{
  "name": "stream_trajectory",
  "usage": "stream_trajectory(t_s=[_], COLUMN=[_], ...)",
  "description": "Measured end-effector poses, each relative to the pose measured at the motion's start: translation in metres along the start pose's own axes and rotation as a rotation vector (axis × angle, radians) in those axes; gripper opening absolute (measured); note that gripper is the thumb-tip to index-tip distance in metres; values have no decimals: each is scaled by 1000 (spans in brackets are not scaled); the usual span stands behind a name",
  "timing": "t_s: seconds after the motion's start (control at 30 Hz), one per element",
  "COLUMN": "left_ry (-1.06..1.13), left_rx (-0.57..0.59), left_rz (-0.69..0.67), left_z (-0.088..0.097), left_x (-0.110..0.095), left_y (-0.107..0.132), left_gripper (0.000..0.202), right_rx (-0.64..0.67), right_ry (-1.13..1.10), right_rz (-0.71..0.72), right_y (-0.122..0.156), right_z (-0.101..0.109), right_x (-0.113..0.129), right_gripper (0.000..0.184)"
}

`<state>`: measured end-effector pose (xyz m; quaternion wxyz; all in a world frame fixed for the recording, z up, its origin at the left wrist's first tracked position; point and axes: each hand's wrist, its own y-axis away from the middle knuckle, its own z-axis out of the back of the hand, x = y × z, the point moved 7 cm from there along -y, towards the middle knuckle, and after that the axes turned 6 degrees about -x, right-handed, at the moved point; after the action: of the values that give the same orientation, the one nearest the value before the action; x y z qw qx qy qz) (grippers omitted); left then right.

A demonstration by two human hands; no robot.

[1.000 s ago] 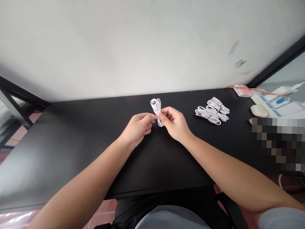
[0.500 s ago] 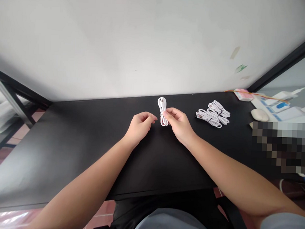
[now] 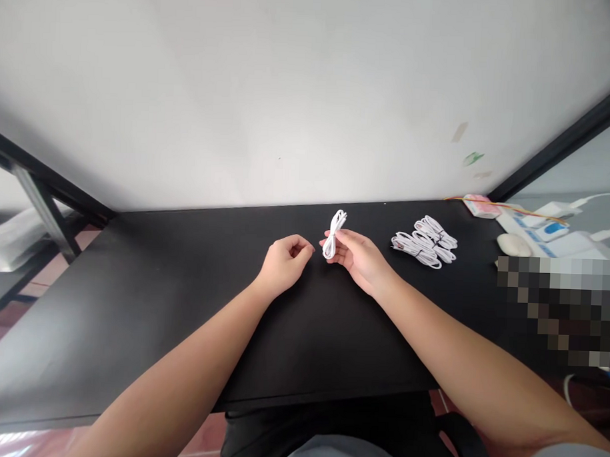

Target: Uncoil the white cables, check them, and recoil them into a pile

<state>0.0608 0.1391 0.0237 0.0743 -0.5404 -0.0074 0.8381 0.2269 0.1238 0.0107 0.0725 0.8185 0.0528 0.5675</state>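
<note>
A coiled white cable, narrow at its middle, stands nearly upright above the black desk. My right hand pinches it at the waist between thumb and fingers. Just to the left, my left hand is closed, thumb against curled forefinger, apart from the cable. Whatever may be in that pinch is too small or hidden to make out. Further right lie bundled white cables side by side, each bound at the middle with a dark tie.
At the right edge stand a white power strip with plugs, a white computer mouse and a small pink-and-white box. A pale wall rises behind the desk. A blurred-out patch covers the far right.
My right hand has turned the cable, so it looks narrower and tilts right. The left hand stays pinched near it. The view has shifted slightly upward.
</note>
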Motion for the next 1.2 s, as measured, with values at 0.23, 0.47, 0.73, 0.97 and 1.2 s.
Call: stream_trajectory(t_s=[0.23,0.47,0.73,0.97,1.2], left_ry=[-35,-68,-128,-107,-101], left_rx=[1,8,12,14,20], left_rz=[1,-56,-110,-125,-114], left_z=[0,0,3,2,2], left_x=[4,3,-4,-2,-1], left_y=[-2,-4,-2,-2,-2], left_gripper=[21,20,18,18,17], right_rx=[-41,40,-100,-233,-340], right_ry=[20,502,1257,1555,1790], right_rz=[-59,80,330,638,731], right_y=[1,-2,14,58,71], right_z=[3,13,30,69,107], right_x=[-1,8,45,56,63], right_gripper=[40,24,15,19,23])
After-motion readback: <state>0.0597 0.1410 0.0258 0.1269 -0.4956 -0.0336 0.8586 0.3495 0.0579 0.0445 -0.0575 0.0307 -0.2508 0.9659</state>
